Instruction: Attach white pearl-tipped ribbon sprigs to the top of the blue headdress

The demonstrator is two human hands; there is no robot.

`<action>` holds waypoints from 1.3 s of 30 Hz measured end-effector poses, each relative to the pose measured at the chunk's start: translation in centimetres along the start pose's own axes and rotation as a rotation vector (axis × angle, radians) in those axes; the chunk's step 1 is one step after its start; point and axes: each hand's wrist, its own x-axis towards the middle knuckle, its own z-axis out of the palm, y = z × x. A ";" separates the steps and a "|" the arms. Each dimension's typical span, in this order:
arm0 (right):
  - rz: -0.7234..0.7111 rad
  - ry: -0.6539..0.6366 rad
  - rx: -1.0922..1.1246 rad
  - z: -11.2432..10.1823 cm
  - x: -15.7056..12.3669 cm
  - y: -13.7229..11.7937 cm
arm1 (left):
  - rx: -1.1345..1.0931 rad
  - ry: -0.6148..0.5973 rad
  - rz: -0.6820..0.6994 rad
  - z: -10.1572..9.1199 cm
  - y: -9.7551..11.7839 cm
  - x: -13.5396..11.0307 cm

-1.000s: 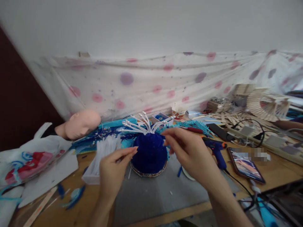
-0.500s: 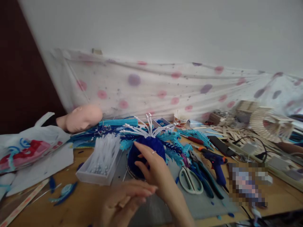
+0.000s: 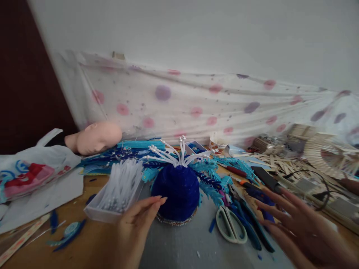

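Note:
A deep blue velvety dome-shaped headdress (image 3: 176,190) stands on a grey mat (image 3: 179,246), with a beaded band along its lower edge. White stems tipped with pearly beads (image 3: 182,149) fan out from its top, and turquoise feather-like pieces (image 3: 209,173) spread to the side. Close to the dome's lower left is my left hand (image 3: 140,224), thumb and fingertips pinched together; anything between them is too small to make out. My right hand (image 3: 305,228) is at the right with fingers spread, over or beside a blue glue gun (image 3: 259,194), which it partly covers. I see nothing in it.
Pale-handled scissors (image 3: 231,226) and pliers (image 3: 252,220) lie right of the dome. A white box of white stems (image 3: 117,194) stands left. Farther back are a mannequin head (image 3: 98,138), a plastic bag (image 3: 36,175) and wooden strips (image 3: 275,160). Cables (image 3: 322,179) run at the right.
My right hand has swung from in front of the dome to the right, beside the glue gun. The left has risen slightly and pinches near the dome, which shows more fully now.

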 end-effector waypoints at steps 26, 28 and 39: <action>-0.202 -0.307 -0.049 11.9 0.8 -1.6 | 1.125 -0.113 0.768 6.3 2.6 6.9; -0.206 -0.306 -0.047 12.0 0.7 -1.4 | 1.048 -0.117 0.732 6.2 2.6 7.0; -0.224 -0.294 -0.079 12.1 0.2 -1.1 | 0.882 -0.031 0.662 6.8 2.3 5.7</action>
